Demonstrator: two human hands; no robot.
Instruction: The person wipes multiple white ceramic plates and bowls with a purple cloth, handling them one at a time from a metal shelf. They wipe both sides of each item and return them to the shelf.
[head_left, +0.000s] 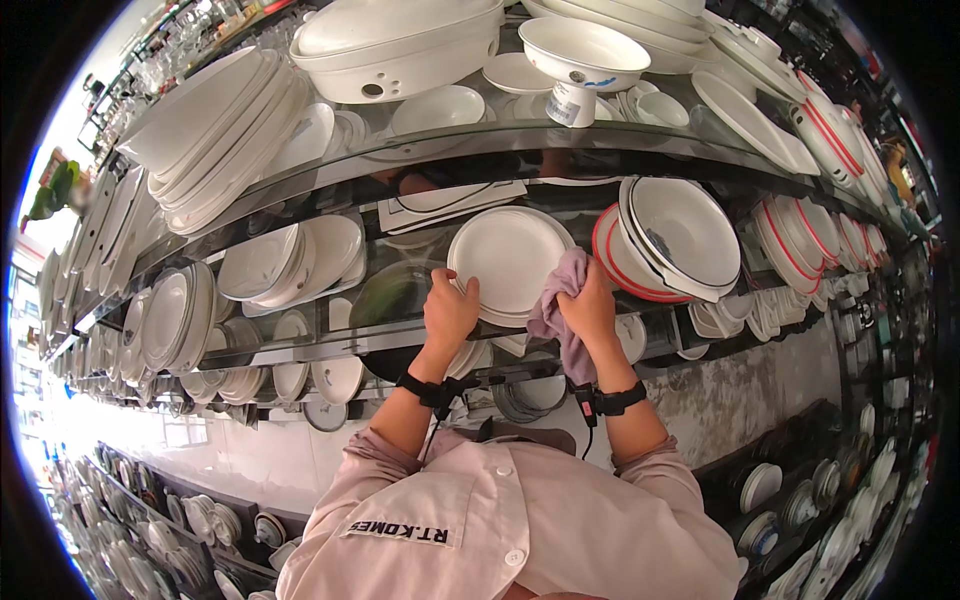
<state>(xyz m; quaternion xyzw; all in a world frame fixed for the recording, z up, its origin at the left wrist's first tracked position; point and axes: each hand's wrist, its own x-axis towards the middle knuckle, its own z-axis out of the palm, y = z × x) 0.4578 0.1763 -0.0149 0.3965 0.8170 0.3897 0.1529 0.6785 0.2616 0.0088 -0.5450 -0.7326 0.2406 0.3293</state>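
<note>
A stack of round white plates (512, 259) lies on the middle glass shelf in front of me. My left hand (450, 309) grips its left rim, thumb over the edge; the fingers beneath are partly hidden. In my right hand (589, 304) is a bunched mauve cloth (556, 300), pressed against the right rim of the plates. The cloth's lower end hangs past the shelf's front edge. How many plates my left hand holds cannot be made out.
Right of the plates stand white bowls (682, 232) with dark rims, over red-rimmed plates (611, 255). Oval dishes (262, 259) sit to the left. Overhead, a glass shelf (450, 142) carries a footed bowl (585, 56) and a lidded casserole (397, 52). More crockery shelves lie behind me.
</note>
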